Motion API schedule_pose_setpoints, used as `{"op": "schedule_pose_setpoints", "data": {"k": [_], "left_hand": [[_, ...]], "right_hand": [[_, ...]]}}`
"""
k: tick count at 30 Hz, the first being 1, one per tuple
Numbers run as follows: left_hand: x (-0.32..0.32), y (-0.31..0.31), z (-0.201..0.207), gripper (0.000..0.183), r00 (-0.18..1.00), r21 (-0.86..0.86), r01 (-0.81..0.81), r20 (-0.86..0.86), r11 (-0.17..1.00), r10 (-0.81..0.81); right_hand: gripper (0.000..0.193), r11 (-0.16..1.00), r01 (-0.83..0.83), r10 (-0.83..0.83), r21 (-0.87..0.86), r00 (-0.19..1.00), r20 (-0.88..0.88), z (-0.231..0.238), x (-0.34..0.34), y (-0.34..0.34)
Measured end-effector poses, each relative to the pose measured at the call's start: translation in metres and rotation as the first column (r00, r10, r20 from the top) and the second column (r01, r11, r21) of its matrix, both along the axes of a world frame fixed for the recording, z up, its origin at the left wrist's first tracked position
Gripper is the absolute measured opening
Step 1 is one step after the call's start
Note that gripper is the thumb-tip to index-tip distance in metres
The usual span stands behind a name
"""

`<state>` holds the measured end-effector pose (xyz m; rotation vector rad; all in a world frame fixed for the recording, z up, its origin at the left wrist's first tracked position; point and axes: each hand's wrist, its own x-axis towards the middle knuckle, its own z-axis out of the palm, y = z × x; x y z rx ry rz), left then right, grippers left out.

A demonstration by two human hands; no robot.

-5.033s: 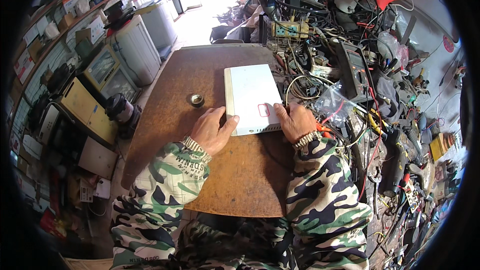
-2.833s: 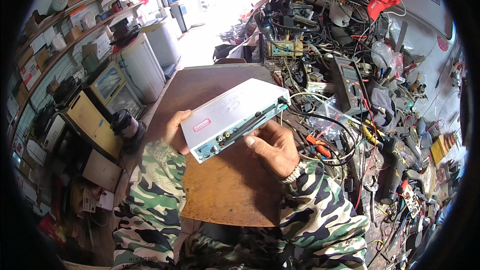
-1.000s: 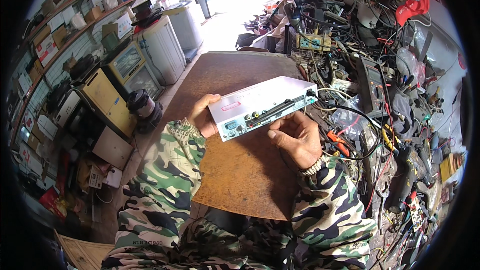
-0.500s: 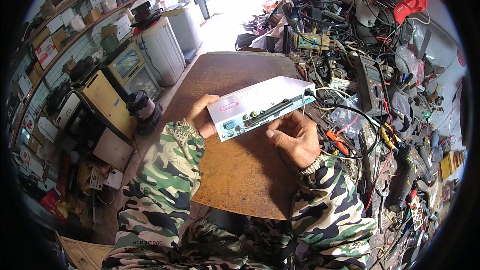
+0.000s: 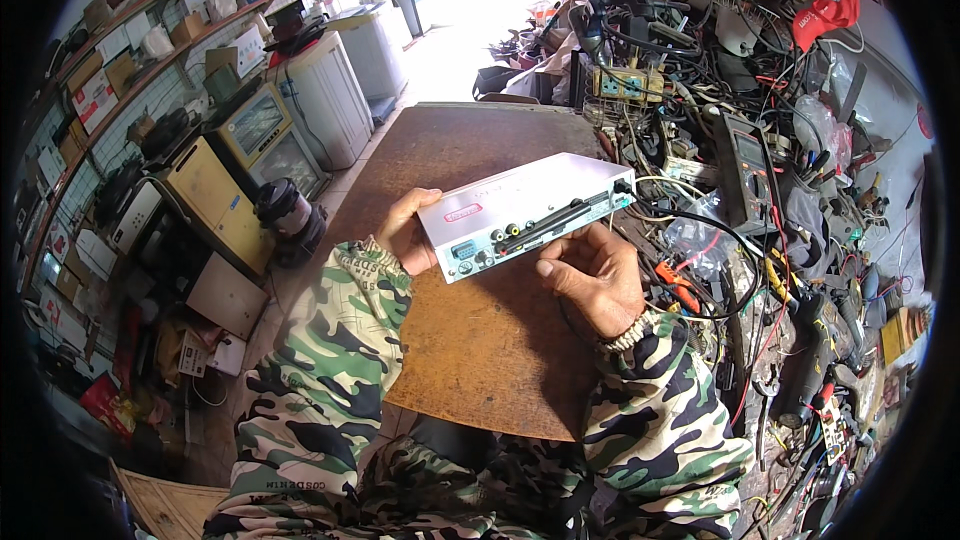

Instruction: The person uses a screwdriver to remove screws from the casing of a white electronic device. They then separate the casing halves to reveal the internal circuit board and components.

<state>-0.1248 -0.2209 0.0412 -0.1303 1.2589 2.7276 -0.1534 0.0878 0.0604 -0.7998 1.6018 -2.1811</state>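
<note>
A flat silver set-top box is held tilted above the wooden table, its rear panel turned toward me. That panel carries a blue multi-pin socket, round yellow and white jacks and a black strip-like part along the middle. My left hand grips the box's left end, thumb on top and the other fingers mostly hidden beneath. Under the rear edge, toward the right, my right hand has its fingers curled against the box, with the thumb bent in front. A black cable runs from the box's right end toward the clutter.
The brown wooden table lies below my hands. Along its right side are piled cables, tools, a multimeter and orange-handled pliers. At left stand shelves, cabinets and a dark round appliance. A red bag hangs at upper right.
The set-top box has shifted very slightly to the right, with both hands keeping nearly the same hold. Nothing has been let go.
</note>
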Motion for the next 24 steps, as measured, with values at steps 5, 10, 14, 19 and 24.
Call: {"op": "schedule_pose_setpoints", "data": {"k": [5, 10, 14, 19, 24], "left_hand": [[0.004, 0.004, 0.005, 0.044, 1.0, -0.043, -0.003, -0.021, 0.999, 0.002], [0.003, 0.004, 0.005, 0.044, 1.0, -0.051, -0.017, -0.014, 0.999, 0.016], [0.004, 0.007, 0.009, 0.045, 1.0, -0.068, -0.023, -0.004, 0.997, 0.023], [0.006, 0.009, 0.013, 0.048, 0.997, -0.12, -0.063, 0.047, 0.991, 0.069], [0.008, 0.011, 0.019, 0.059, 0.999, -0.293, -0.035, -0.013, 0.956, 0.033]], "right_hand": [[0.025, 1.0, 0.001, -0.001, 0.007, 1.0, -0.008, -0.001, 0.0, 0.001], [0.025, 1.0, 0.006, -0.006, 0.012, 1.0, -0.008, -0.001, -0.001, 0.001], [0.025, 1.0, 0.014, -0.014, 0.018, 1.0, 0.007, -0.001, 0.0, 0.0], [0.025, 0.998, 0.025, -0.025, 0.059, 1.0, 0.011, 0.002, 0.0, 0.002], [0.028, 0.999, 0.011, -0.013, 0.045, 0.999, 0.043, 0.007, 0.001, 0.001]]}}
